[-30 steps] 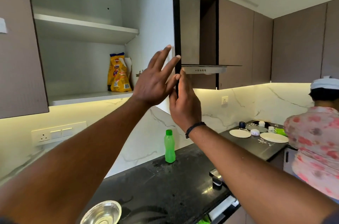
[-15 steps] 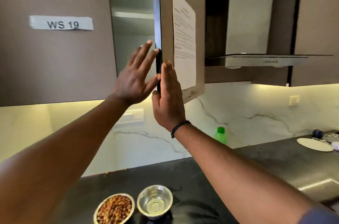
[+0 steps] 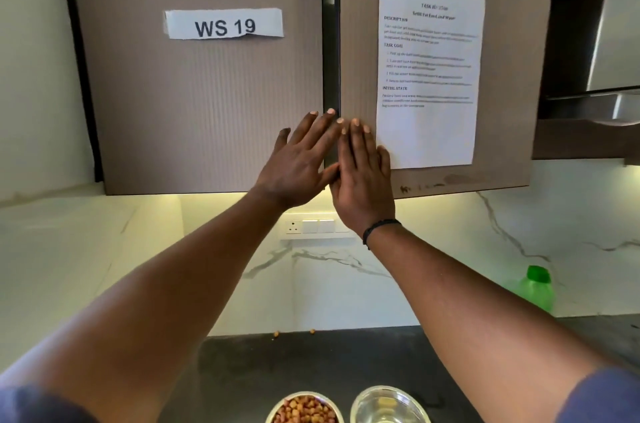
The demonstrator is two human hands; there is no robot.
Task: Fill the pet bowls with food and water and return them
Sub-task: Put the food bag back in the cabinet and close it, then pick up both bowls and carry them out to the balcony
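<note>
Two steel pet bowls stand on the black counter at the bottom edge: the food bowl point(image 3: 304, 409) holds brown kibble, the water bowl point(image 3: 389, 404) to its right holds clear water. Above them, my left hand point(image 3: 299, 162) lies flat with straight fingers against the lower corner of the left cabinet door point(image 3: 194, 103). My right hand point(image 3: 363, 176), also flat, presses the lower left part of the right cabinet door point(image 3: 356, 41). Both doors look closed, with a dark gap between them. Neither hand holds anything.
A green bottle point(image 3: 536, 289) stands on the counter at the right by the marble backsplash. A few kibble pieces point(image 3: 294, 332) lie at the counter's back edge. A wall socket point(image 3: 311, 226) sits under the cabinets. A task sheet point(image 3: 429, 69) and a "WS 19" label point(image 3: 224, 24) hang on the doors.
The right cabinet door has swung from wide open to closed under my hands, hiding the food bag on the shelf. My view turned left and down, so both bowls came into sight.
</note>
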